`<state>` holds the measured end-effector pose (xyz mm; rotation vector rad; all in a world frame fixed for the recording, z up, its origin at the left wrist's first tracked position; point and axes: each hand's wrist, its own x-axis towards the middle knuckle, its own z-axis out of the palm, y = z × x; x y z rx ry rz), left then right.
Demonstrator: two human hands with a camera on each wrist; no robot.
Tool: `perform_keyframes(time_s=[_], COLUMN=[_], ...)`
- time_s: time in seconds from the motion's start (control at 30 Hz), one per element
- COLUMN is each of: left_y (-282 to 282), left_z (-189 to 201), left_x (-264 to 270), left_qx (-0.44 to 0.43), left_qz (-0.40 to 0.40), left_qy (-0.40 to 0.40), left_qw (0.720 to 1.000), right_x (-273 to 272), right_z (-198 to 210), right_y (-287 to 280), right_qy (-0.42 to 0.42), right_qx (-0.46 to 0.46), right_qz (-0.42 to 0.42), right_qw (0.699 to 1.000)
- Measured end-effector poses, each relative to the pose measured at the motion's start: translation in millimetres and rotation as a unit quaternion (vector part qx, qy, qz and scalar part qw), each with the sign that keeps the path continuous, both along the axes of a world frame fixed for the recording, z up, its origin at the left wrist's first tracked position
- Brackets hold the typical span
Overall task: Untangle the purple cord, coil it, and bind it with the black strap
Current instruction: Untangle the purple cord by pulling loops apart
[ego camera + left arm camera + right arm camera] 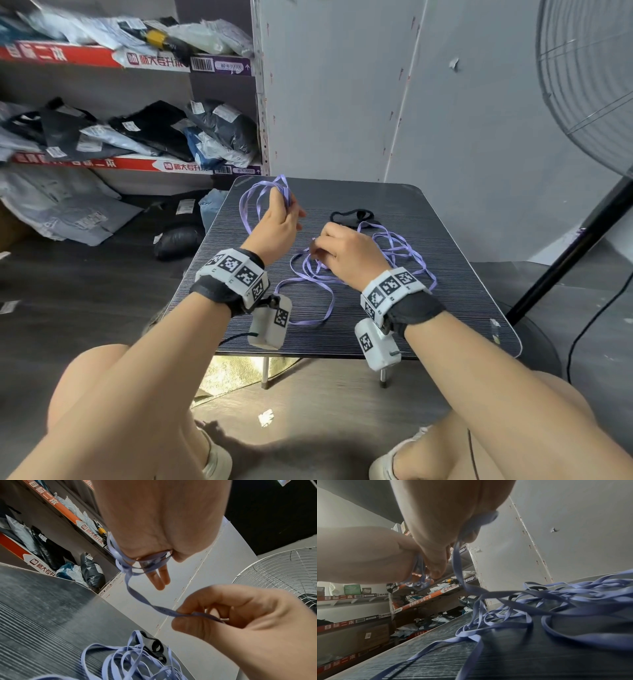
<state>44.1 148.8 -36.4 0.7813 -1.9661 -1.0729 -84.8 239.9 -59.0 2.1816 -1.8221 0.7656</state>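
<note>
The flat purple cord (310, 274) lies in a loose tangle on the dark ribbed table (455, 308). My left hand (279, 219) is raised over the table's far left, gripping several loops of the cord (120, 559) wound round its fingers. A single strand (142, 599) runs from there down to my right hand (337, 251), which pinches it between thumb and forefinger (187, 613) just above the tangle (539, 609). The black strap (354, 216) lies curled on the table beyond my right hand, partly under cord (154, 645).
Shelves (113, 61) stacked with bagged parcels stand to the left, with more bags on the floor (68, 212). A large standing fan (589, 85) rises at the right, its pole (565, 260) beside the table's right edge. A grey wall (411, 102) backs the table.
</note>
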Motion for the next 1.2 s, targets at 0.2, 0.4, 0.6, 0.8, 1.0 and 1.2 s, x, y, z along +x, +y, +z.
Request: perform_keyframes(time_s=[0.2, 0.4, 0.6, 0.8, 1.0, 1.2], left_y=[-1, -2, 4, 9, 1, 3], left_z=[-2, -2, -10, -13, -15, -15], left_x=[1, 5, 7, 4, 3, 3], left_qx=[-0.007, -0.014, -0.103, -0.098, -0.068, -0.055], left_qz=[0.005, 0.004, 0.006, -0.022, -0.013, 0.016], left_qy=[-0.016, -0.101, -0.241, -0.234, -0.155, -0.085], left_qw=[1.0, 0.995, 0.965, 0.967, 0.986, 0.995], right_x=[-2, -7, -11, -19, -5, 9], right_z=[0, 7, 10, 5, 11, 13], right_y=[-1, -1, -4, -9, -2, 2], right_qy=[-0.109, -0.241, -0.233, -0.001, 0.012, -0.181], right_qx=[0.033, 0.096, 0.1, -0.001, 0.067, 0.218], right_qz=[-0.017, -0.008, -0.008, -0.1, -0.155, -0.104], right_qw=[0.993, 0.966, 0.967, 0.995, 0.986, 0.953])
